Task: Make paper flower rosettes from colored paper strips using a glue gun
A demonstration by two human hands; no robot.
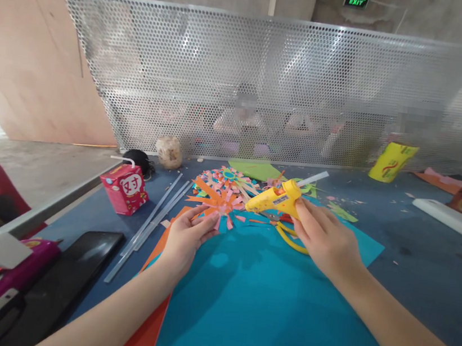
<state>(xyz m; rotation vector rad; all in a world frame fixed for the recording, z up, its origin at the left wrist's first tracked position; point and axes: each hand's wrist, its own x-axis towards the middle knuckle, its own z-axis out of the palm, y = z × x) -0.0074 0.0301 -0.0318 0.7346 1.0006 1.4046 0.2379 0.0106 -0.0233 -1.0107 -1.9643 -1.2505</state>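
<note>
My left hand (191, 233) pinches the edge of an orange and pink paper flower (221, 201) with fringed strips spreading out. In my right hand (325, 233) is a yellow hot glue gun (276, 198), its nozzle pointing left toward the flower. A clear glue stick (314, 178) pokes out of the gun's back end. I cannot tell whether the nozzle touches the paper. Below both hands lies a large blue paper sheet (272, 309). Yellow-handled scissors (290, 239) rest on it, partly behind the right hand. Beyond the flower is a pile of colourful fringed paper pieces (230, 178).
On the left are a pink drink carton (124, 188) with a straw, several clear glue sticks (150, 219), a black phone (78, 266) and a purple power strip (6, 291). A perforated metal screen (209, 79) borders the back, near a jar (169, 152) and a yellow container (392, 163).
</note>
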